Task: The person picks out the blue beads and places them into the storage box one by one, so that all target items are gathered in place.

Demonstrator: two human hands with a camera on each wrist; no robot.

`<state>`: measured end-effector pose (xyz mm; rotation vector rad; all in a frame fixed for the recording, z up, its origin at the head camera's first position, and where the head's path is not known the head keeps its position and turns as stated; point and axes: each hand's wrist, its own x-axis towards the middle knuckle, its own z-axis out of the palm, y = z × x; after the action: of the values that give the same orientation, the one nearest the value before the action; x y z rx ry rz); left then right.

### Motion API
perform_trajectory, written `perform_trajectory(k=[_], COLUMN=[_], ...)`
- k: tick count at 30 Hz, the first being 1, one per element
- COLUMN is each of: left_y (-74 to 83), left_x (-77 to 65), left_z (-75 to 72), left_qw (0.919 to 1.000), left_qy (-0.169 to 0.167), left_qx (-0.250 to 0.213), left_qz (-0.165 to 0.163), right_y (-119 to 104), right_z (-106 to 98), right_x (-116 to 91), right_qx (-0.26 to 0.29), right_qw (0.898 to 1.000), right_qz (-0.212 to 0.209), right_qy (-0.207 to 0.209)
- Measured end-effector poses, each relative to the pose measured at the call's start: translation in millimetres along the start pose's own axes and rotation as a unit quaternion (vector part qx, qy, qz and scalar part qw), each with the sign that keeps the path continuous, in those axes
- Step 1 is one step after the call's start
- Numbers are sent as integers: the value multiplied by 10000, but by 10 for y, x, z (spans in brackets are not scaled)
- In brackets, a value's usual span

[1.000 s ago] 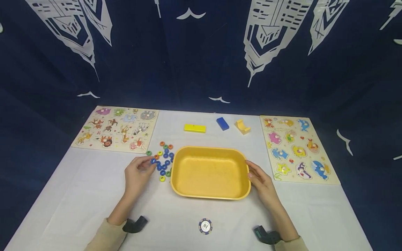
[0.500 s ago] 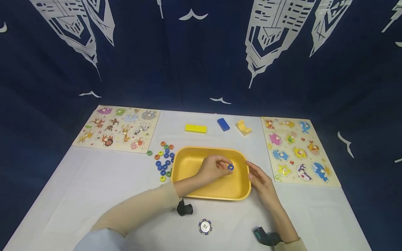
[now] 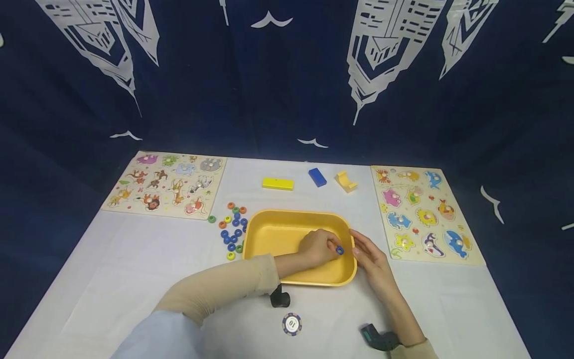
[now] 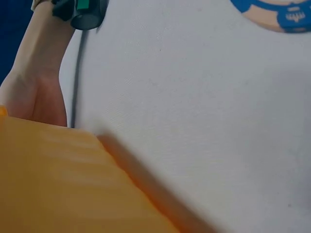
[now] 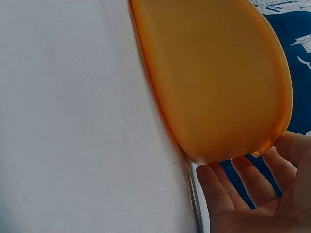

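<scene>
One small blue ring-shaped bead (image 3: 340, 250) is at the fingertips of the left hand (image 3: 317, 248), apparently pinched, within the right end of the yellow rectangular plastic-looking tray (image 3: 274, 242). Judged light, stiff and slick, it would likely roll; take it across its outer edge. The right hand (image 3: 373, 259), fingers extended, touches the tray's right side. Compared with half a second ago, the bead is closer to that side and nearer the person.
</scene>
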<state>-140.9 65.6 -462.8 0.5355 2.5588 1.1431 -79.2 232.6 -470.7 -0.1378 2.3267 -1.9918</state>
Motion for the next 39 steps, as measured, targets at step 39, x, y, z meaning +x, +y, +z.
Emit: perform_trajectory(k=[39], left_y=[-1526], left_x=[-1268], left_z=[-1510], left_qw=[9511], left_qy=[2816], left_qx=[-1034], left_qz=[-733], right_y=[11], right_z=[8], right_x=[-10], right_qx=[69], right_qw=[9999], right_qz=[109], right_qy=[49])
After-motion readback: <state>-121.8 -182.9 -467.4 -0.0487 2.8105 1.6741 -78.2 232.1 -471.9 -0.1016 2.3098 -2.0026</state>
